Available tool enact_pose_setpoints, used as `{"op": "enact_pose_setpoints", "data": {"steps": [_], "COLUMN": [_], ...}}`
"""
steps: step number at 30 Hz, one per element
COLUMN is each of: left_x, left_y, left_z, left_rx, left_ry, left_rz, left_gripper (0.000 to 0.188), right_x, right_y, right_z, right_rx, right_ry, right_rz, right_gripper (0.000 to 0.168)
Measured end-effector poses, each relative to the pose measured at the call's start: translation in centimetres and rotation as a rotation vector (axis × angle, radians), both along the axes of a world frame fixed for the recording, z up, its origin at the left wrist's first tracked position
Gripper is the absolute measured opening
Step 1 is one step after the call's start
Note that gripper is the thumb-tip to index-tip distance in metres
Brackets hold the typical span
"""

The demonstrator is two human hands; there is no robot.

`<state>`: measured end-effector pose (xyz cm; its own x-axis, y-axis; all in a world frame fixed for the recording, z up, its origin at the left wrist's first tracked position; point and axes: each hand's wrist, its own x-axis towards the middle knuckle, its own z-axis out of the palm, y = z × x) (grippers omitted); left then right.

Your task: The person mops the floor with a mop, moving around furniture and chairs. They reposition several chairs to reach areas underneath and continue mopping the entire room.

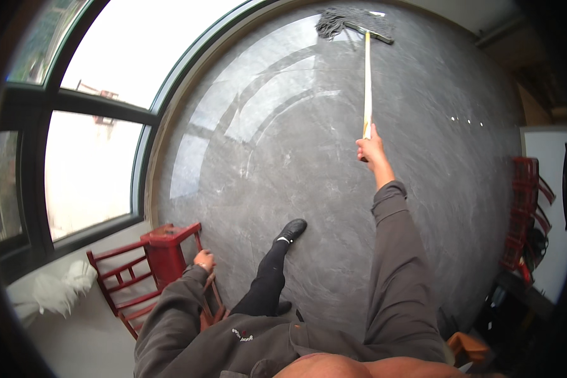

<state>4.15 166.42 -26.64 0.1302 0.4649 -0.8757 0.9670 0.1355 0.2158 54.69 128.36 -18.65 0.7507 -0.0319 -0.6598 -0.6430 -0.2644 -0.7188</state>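
My right hand [371, 148] grips the pale wooden handle [368, 85] of a mop near its end, with the arm stretched out. The grey string mop head [354, 24] lies spread on the shiny grey marble-look floor [312, 141] at the top of the view. My left hand [204, 260] hangs low at the left, its fingers curled, beside a red wooden chair [165, 245]; whether it touches the chair or holds anything, I cannot tell. One black shoe [293, 230] of mine is planted on the floor between my arms.
Dark-framed windows [146, 118] run along the left wall. A whitish cloth [66, 288] is by the red chair. Several red chairs [524, 189] line the right side, near a white panel [548, 146]. An orange object [468, 348] lies at the lower right.
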Motion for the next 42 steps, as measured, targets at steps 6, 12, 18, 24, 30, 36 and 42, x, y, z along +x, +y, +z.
{"op": "enact_pose_setpoints", "data": {"steps": [6,12,18,24,30,36,42], "left_x": [-9.6,0.8,-0.6,-16.3,-26.9,-27.3,-15.0], "left_y": [0.9,-14.6,-27.1,-34.5,-36.8,-34.1,-27.4], "left_z": [1.0,0.9,5.0,6.9,10.9,7.1,10.3], "left_rx": [-0.036,-0.313,-0.646,-0.467,-0.559,-0.312,-0.273], "left_ry": [0.167,-0.168,-0.274,-0.158,0.182,-0.226,-0.208], "left_rz": [-0.308,-0.248,-0.362,-0.22,-0.088,-1.023,-0.14], "left_gripper": [0.02,0.034,0.057,0.033,0.013,0.011,0.014], "right_x": [-15.1,-37.3,-60.7,-84.7,-93.3,-94.1,-83.1], "right_y": [3.7,-1.9,-8.6,-14.5,-13.4,-11.5,-6.0], "right_z": [-1.1,5.1,13.7,17.4,30.7,26.2,21.9], "right_rx": [-0.025,-0.019,-0.092,-0.04,-0.293,-0.269,-0.159], "right_ry": [0.012,0.126,0.106,0.137,0.008,-0.151,-0.057], "right_rz": [0.084,0.244,0.348,0.242,0.357,0.281,0.385], "right_gripper": [0.081,0.078,0.072,0.07,0.069,0.069,0.071]}}
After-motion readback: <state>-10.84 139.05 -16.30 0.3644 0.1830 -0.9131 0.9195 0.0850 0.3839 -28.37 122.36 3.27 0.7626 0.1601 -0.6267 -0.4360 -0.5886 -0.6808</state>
